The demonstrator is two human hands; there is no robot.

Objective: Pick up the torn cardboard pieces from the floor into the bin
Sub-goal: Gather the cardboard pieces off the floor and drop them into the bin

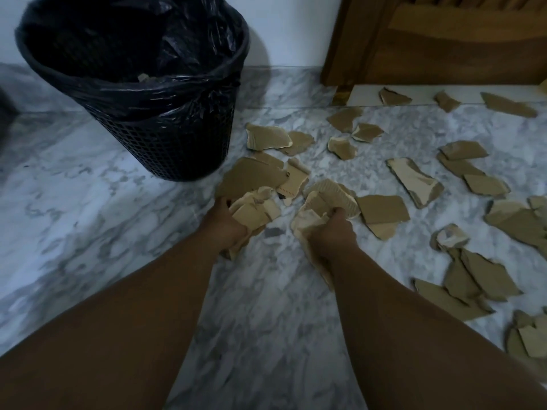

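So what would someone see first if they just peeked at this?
Probably the two hands in the middle: the left hand and the right hand each grip a bunch of torn cardboard pieces down at the marble floor. Many more pieces lie scattered to the right, and a black mesh bin with a black liner stands at upper left.

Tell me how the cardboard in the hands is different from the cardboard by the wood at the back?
The cardboard in the hands is bunched up, gripped by the left hand and right hand; the cardboard by the wood lies flat, pieces apart. The held bunch is near the bin; the pieces by the wood lie farther off. Both are torn and brown.
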